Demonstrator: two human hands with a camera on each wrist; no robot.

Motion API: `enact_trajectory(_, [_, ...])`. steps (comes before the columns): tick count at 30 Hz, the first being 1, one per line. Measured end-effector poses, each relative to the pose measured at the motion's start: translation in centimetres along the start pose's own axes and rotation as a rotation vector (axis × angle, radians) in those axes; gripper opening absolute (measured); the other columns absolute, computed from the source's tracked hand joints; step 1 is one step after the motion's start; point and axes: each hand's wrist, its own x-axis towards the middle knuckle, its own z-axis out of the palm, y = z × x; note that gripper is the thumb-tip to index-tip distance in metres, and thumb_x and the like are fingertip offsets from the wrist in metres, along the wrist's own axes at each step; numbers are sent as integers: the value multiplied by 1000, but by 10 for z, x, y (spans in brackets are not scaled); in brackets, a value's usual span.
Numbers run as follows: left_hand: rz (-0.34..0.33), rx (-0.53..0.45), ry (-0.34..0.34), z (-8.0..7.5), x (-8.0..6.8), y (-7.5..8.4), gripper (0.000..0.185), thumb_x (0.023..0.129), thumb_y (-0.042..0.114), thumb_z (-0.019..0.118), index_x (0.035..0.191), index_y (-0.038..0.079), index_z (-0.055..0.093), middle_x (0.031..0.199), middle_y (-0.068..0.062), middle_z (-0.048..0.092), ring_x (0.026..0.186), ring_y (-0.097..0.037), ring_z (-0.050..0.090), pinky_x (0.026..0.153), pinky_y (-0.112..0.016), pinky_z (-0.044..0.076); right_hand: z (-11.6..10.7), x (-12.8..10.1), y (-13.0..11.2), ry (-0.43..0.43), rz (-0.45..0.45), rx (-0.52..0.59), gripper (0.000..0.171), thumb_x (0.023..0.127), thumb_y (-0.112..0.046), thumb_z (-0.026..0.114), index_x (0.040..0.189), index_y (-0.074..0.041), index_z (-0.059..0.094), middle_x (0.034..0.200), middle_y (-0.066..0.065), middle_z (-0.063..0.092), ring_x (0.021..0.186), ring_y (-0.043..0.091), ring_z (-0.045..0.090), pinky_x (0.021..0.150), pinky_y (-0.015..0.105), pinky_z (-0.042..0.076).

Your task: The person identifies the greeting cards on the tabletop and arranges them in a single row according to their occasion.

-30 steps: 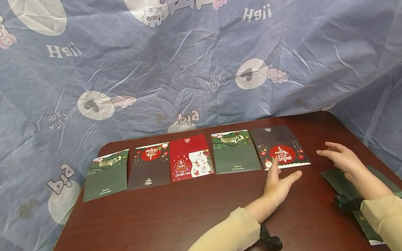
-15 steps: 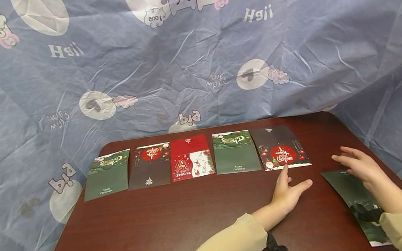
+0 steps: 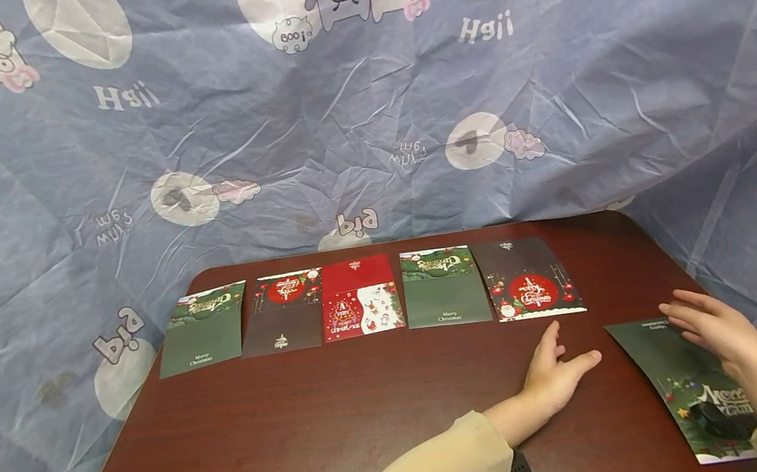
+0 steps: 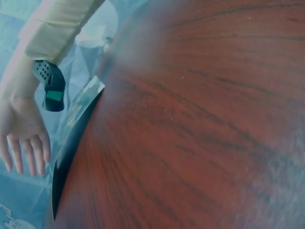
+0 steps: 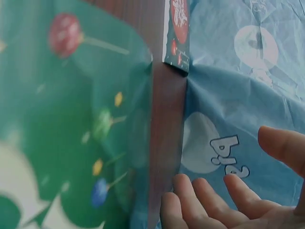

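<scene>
My right hand (image 3: 715,328) hovered, fingers loose, holding nothing, over far end of dark green card (image 3: 682,380) at desk's (image 3: 344,427) right edge. Left hand (image 3: 557,371) lay relaxed, empty, beside it. Five cards (image 3: 365,300) already in row at back; this one not yet placed.

Table (image 3: 343,419): dark red-brown wood grain, smooth and faintly glossy, showing streaked lines in the left wrist view. Backdrop (image 3: 366,128): thin blue printed cloth — matt, heavily creased and wrinkling throughout. Cards (image 3: 361,299): printed paper lying flat in a row, their dark greens and reds looking matt. Green card (image 3: 666,363): coated paper — its printed face is appearing smooth with a slight sheen in the right wrist view. Sleeves (image 3: 433,467): soft beige knit cloth, matt. Wrist straps (image 4: 50,83): black perforated plastic or rubber.
</scene>
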Motion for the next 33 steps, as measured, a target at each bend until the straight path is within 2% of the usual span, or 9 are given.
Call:
enact_trajectory(8, [-1,-9,-20,6,-4,-2,65,80,23,71,138,15,45,134,9,48,113,-11,52,88,-23,44,-12,-10,15,55,48,229,82,95,-22,56,146,5,-3,90,-34,54,78,-15,56,66,10,48])
enact_trajectory(9, [0,-11,-24,8,-4,-2,65,80,23,71,138,15,45,133,8,49,112,-10,52,87,-23,44,-13,-11,17,86,57,220,80,95,-23,57,149,-5,2,89,-35,53,77,-16,55,65,10,48])
enact_trajectory(15, [-14,-15,-39,15,-8,-5,63,80,22,71,137,16,46,127,4,52,108,-9,54,84,-22,45,-17,-18,30,283,103,142,81,90,-31,62,149,-7,13,84,-37,46,69,-20,49,61,8,46])
enact_trajectory(16, [-17,-18,-39,17,-9,-5,62,79,22,71,136,15,46,126,4,52,108,-9,54,84,-22,45,-18,-20,31,301,107,163,84,90,-31,63,147,2,11,83,-37,47,68,-19,50,60,8,46])
enact_trajectory(23, [-19,-10,-33,25,-12,-8,59,79,21,71,134,14,49,122,5,55,104,-6,56,83,-21,46,-23,-31,37,409,167,132,76,92,-29,60,147,-1,17,78,-39,46,65,-19,47,57,7,44])
enact_trajectory(26, [-10,-6,-29,27,-13,-8,57,79,20,71,132,14,51,121,6,56,102,-5,56,82,-20,46,-24,-35,39,435,172,136,59,92,-26,60,144,-26,31,77,-38,47,64,-18,47,56,7,44])
enact_trajectory(29, [-3,4,-28,31,-15,-8,55,79,18,71,130,14,53,120,6,57,100,-4,56,82,-19,46,-24,-38,43,472,215,114,46,92,-28,59,131,-38,38,85,-38,43,65,-18,45,56,9,44])
enact_trajectory(30, [-2,9,-31,32,-16,-9,54,79,18,71,130,15,54,120,6,57,100,-4,57,81,-19,46,-24,-39,45,489,243,105,43,92,-29,59,129,-41,39,89,-37,42,64,-17,45,64,12,46])
enact_trajectory(33, [-5,22,-38,36,-18,-9,53,79,18,72,129,16,55,119,7,58,99,-3,57,80,-18,46,-24,-40,50,520,331,29,59,92,-37,56,143,-35,28,94,-34,38,66,-15,41,80,27,43])
